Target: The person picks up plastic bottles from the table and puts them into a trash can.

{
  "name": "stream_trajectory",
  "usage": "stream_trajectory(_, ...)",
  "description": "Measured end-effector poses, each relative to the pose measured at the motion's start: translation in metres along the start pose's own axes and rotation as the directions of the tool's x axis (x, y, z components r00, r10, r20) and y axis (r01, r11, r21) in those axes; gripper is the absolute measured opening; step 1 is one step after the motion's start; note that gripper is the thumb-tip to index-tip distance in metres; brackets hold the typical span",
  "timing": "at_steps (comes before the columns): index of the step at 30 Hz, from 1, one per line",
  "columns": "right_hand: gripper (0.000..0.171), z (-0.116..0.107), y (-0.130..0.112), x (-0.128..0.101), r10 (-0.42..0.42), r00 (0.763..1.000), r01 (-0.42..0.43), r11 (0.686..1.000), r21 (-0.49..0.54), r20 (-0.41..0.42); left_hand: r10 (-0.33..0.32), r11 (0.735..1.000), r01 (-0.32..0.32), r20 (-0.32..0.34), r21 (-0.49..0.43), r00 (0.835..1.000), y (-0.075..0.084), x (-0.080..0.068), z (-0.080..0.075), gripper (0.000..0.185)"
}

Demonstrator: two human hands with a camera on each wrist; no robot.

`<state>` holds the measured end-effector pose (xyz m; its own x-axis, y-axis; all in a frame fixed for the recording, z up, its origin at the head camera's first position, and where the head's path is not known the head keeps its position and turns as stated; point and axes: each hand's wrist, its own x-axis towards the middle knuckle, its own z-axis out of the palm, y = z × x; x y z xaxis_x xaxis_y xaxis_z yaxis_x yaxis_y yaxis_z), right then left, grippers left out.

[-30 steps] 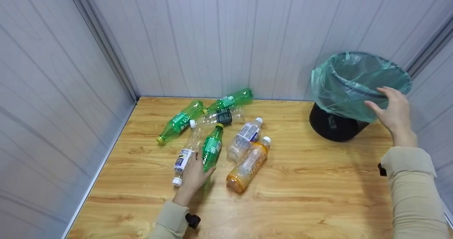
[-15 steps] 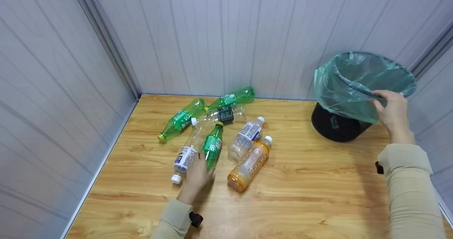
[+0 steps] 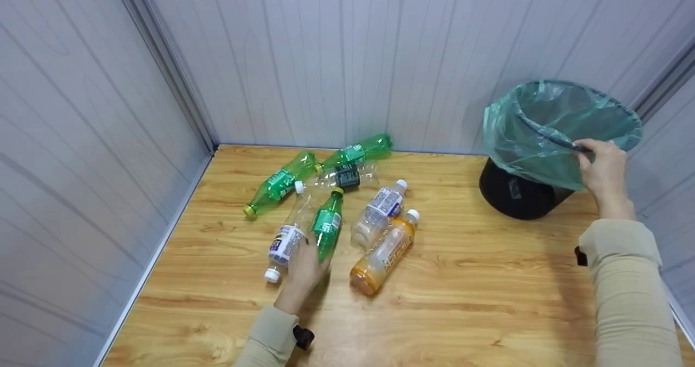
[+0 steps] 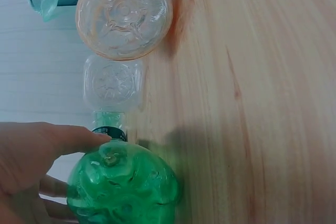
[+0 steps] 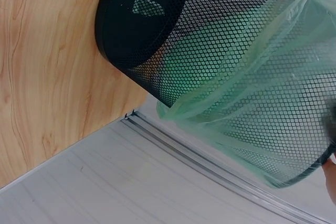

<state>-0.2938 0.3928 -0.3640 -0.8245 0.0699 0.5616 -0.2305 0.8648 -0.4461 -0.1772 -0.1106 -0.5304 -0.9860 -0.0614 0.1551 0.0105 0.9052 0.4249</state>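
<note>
My left hand (image 3: 305,263) grips a green plastic bottle (image 3: 327,223) near its base, the yellow cap pointing away from me. In the left wrist view, the thumb lies over the green bottle (image 4: 126,184) and other fingers show along its side. At the right, my right hand (image 3: 605,172) pinches the front rim of a black mesh trash bin (image 3: 513,190) lined with a thin green bag (image 3: 535,155). The bin leans over, its mouth toward the right. Only a bit of the right hand (image 5: 331,179) shows at the rim in the right wrist view.
Left of the held bottle lies a clear bottle (image 3: 285,243). Behind are two green bottles (image 3: 279,185) and a black-labelled clear bottle (image 3: 347,176). Another clear bottle (image 3: 380,207) and an orange-labelled bottle (image 3: 383,255) lie to the right. Grey panel walls (image 3: 347,57) enclose the wooden table (image 3: 461,291).
My right hand has closed from just over the bin's rim to a pinch on it. The left hand stays at the green bottle, with barely any shift.
</note>
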Motion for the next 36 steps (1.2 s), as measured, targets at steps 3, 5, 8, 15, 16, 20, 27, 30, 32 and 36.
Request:
stream_trajectory(3, 0.015, 0.000, -0.001, -0.001, 0.001, 1.000, -0.001, 1.000, -0.001, 0.011, -0.012, 1.000, 0.012, 0.001, 0.004, 1.000, 0.001, 0.000, 0.000, 0.065)
stream_trajectory(5, 0.015, 0.000, -0.001, -0.002, -0.001, 1.000, 0.001, 1.000, 0.001, 0.017, -0.021, 1.000, 0.021, 0.004, 0.001, 1.000, 0.001, 0.000, -0.001, 0.065)
stream_trajectory(8, 0.016, 0.000, -0.002, -0.003, -0.019, 1.000, 0.019, 1.000, 0.016, 0.005, -0.021, 1.000, 0.021, 0.001, -0.003, 1.000, 0.001, 0.000, -0.002, 0.065)
stream_trajectory(15, 0.010, 0.007, -0.005, -0.006, -0.150, 0.983, 0.157, 0.986, 0.053, -0.109, 0.011, 1.000, -0.010, -0.049, 0.006, 0.999, -0.001, -0.001, -0.002, 0.062)
stream_trajectory(16, 0.009, 0.008, -0.005, -0.006, -0.159, 0.980, 0.167, 0.984, 0.057, -0.117, 0.011, 1.000, -0.011, -0.049, 0.001, 0.999, -0.001, -0.001, -0.002, 0.064)
stream_trajectory(20, 0.010, 0.011, -0.007, -0.007, -0.179, 0.975, 0.190, 0.979, 0.071, -0.134, 0.014, 0.999, -0.016, -0.045, -0.035, 0.999, -0.003, -0.002, -0.002, 0.074)
stream_trajectory(27, 0.012, 0.015, -0.009, -0.009, -0.214, 0.964, 0.230, 0.970, 0.085, -0.159, 0.033, 0.997, -0.038, -0.078, -0.072, 0.996, -0.008, -0.008, -0.003, 0.069)
stream_trajectory(30, 0.012, 0.016, -0.011, -0.010, -0.217, 0.963, 0.233, 0.968, 0.091, -0.163, 0.018, 0.995, -0.025, -0.075, -0.095, 0.997, -0.010, -0.009, -0.003, 0.069)
stream_trajectory(32, 0.012, 0.017, -0.012, -0.011, -0.217, 0.962, 0.235, 0.967, 0.095, -0.165, -0.001, 0.993, -0.007, -0.066, -0.121, 0.998, -0.010, -0.010, -0.003, 0.068)
stream_trajectory(36, 0.013, 0.017, -0.015, -0.014, -0.221, 0.960, 0.240, 0.965, 0.100, -0.171, -0.027, 0.981, 0.016, -0.053, -0.191, 0.998, -0.011, -0.013, -0.003, 0.064)
